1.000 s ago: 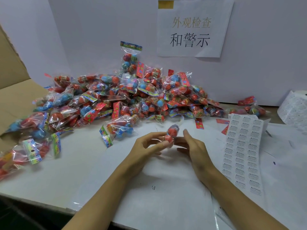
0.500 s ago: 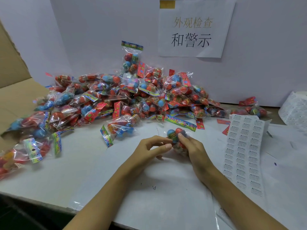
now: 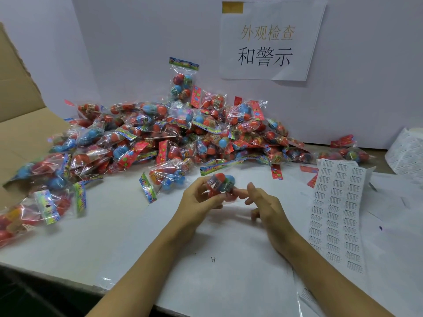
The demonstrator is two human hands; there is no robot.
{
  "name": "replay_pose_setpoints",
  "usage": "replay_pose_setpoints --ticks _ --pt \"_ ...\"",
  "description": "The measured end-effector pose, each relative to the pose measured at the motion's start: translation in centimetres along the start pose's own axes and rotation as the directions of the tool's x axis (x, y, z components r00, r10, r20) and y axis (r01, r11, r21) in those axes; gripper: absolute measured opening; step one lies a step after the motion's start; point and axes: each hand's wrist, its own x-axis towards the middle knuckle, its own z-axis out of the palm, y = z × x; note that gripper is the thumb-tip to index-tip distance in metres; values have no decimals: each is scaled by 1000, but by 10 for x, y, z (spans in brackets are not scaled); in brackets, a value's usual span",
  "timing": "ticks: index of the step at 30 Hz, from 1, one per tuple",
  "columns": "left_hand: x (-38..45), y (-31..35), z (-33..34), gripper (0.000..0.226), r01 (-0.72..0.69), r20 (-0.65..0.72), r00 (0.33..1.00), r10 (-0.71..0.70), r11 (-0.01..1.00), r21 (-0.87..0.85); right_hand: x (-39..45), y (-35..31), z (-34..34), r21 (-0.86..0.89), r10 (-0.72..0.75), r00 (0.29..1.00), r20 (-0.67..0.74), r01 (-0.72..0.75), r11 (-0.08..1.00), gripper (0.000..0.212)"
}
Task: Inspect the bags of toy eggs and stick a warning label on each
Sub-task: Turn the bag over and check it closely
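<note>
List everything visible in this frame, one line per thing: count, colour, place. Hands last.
held bag of toy eggs: one, clear with red, blue and green eggs, above the table at centre
pile of bagged eggs: many, too many to count, mostly red and blue, heaped against the back wall and spreading left
label sheet: one, white with rows of small printed warning labels, flat at right
label roll: one, white, far right edge
paper sign: one, white with Chinese characters, on the wall
cardboard box flap: one, brown, far left
table: one, white surface
left hand: grip round the held bag
right hand: fingers extended, fingertips at the bag
</note>
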Motion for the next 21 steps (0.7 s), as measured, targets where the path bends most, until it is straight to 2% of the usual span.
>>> replay_pose_setpoints --ticks 2,5,6,9,12,16,21 --pt "1 0 0 36 24 -2 1000 -24 1000 -15 1 2 0 26 -8 999 -31 9 1000 40" --pt "2 0 2 34 62 -12 998 -63 996 -64 2 4 -1 40 -25 995 -93 29 999 23" --pt "2 0 2 32 75 -13 997 -77 993 -91 3 5 -1 37 -18 994 -112 22 999 24" --pt "2 4 4 40 107 4 994 -109 976 -191 3 4 0 9 28 995 -99 -28 1000 44" --pt "2 6 3 40 110 46 994 -102 964 -243 4 2 -1 -13 14 1000 -17 -15 1000 44" --pt "0 2 3 48 92 91 993 -78 983 -156 2 5 -1 -18 -30 999 17 30 999 46" --pt "-1 0 3 43 96 173 981 -84 993 -64 2 7 -1 -49 -47 997 53 50 998 43"
